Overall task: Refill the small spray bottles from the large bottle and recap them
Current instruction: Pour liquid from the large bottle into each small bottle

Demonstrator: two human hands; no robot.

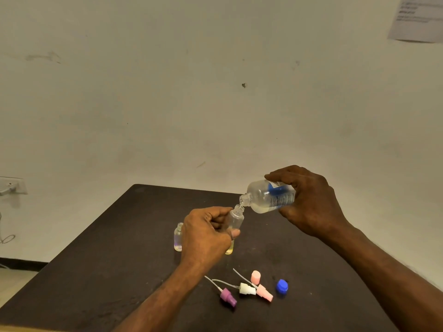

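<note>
My right hand (309,200) grips the large clear bottle (268,196), tilted mouth-down to the left, its neck touching the mouth of a small clear spray bottle (236,219). My left hand (206,233) holds that small bottle up above the dark table (107,271). Two more small bottles stand uncapped on the table: one (178,237) left of my left hand, another (229,249) mostly hidden behind it, with yellowish liquid at its base.
Near the table's front lie a purple spray head (228,297), a white spray head (247,289), a pink spray head (264,293), a pink cap (255,277) and the blue cap (282,286). A wall stands behind the table.
</note>
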